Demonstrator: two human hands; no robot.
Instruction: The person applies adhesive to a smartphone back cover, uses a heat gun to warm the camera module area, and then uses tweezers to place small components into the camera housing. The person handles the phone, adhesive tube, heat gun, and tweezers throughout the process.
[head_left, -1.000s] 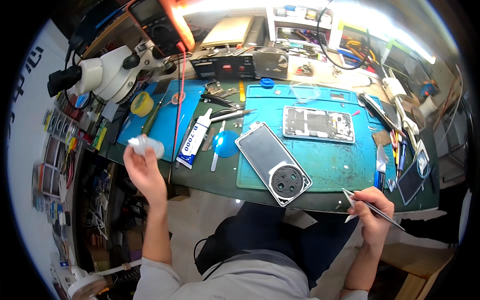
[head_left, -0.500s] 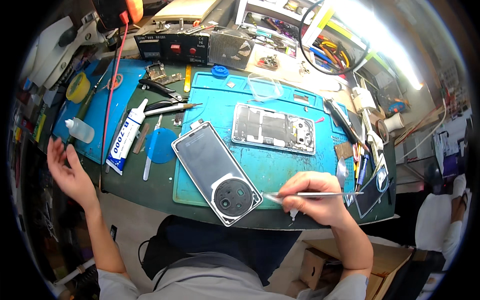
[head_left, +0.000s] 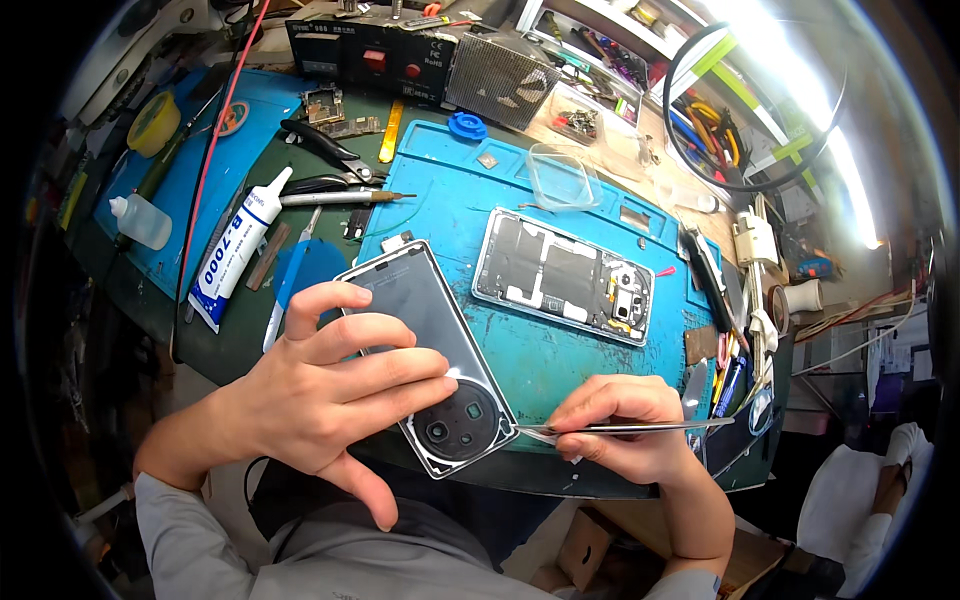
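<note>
A phone back cover (head_left: 425,315) with a large round camera ring (head_left: 456,420) lies slanted at the mat's front edge, its inner side up. Over its left side stretches my left hand (head_left: 335,385), open, fingers spread; whether they touch the cover I cannot tell. My right hand (head_left: 625,425) is closed around metal tweezers (head_left: 655,428), whose tips reach the cover's lower right corner beside the ring. Beyond, on the blue work mat (head_left: 440,190), rests an opened phone body (head_left: 565,275) with its inner parts showing.
Left of the cover lie a white and blue glue tube (head_left: 238,250), black-handled pliers (head_left: 325,150) and a dropper bottle (head_left: 140,222). A clear plastic box (head_left: 562,178) and blue cap (head_left: 467,126) stand at the mat's back. A black device (head_left: 370,62) sits behind; tools crowd the right.
My left hand has come in from the far left to over the back cover. The tweezers' tips have moved onto the cover's corner. The whole view has shifted and tilted a little.
</note>
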